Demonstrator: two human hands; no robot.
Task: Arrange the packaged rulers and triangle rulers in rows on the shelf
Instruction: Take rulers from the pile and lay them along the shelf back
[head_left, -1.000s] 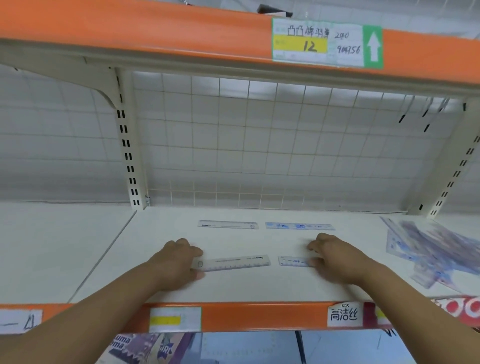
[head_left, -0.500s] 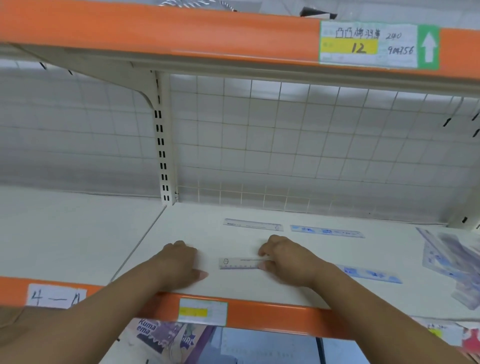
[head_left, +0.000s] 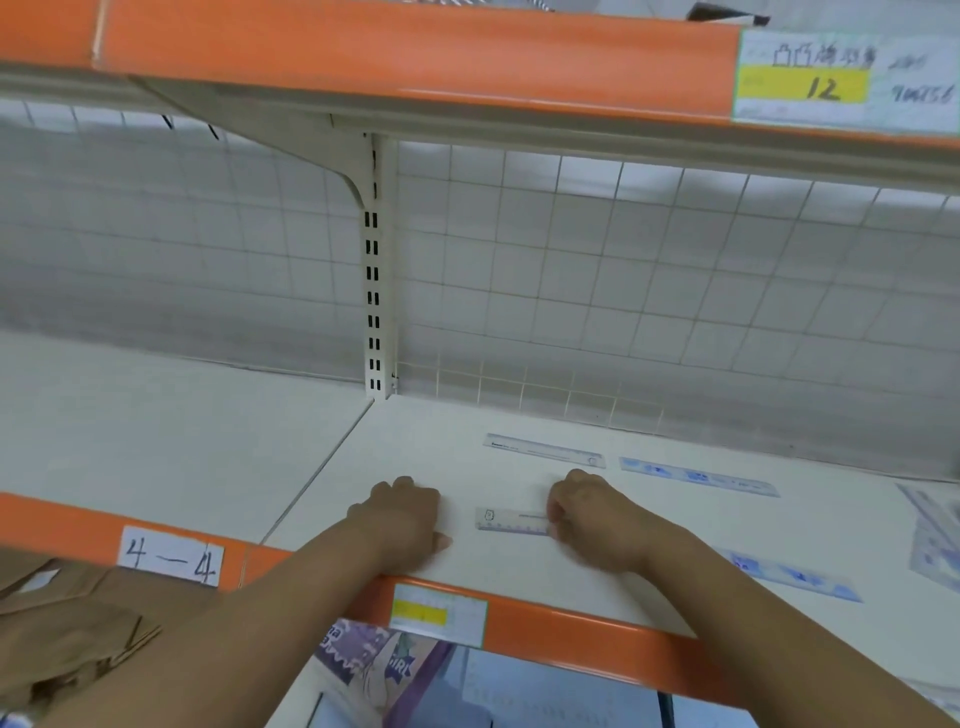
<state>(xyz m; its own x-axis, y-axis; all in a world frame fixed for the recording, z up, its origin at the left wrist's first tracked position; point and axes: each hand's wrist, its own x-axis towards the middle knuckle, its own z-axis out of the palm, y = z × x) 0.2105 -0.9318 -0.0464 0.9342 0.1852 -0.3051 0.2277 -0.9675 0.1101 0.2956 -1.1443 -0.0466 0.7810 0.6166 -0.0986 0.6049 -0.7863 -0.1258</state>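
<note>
Got the left hand (head_left: 402, 519) curled on the shelf (head_left: 519, 582), gripping nothing. Just right, clear ruler (head_left: 511, 521) flat near the front edge, right end pinched by the right hand (head_left: 597, 519). Further right, blue ruler (head_left: 800, 577), then triangle pile (head_left: 935, 545) at the frame edge.

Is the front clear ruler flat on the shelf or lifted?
Flat: the ruler lies along the shelf, the right hand holding its right end.

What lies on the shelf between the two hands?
In the head view, a clear ruler: the right hand holds its right end; bare shelf separates it from the left hand.
</note>
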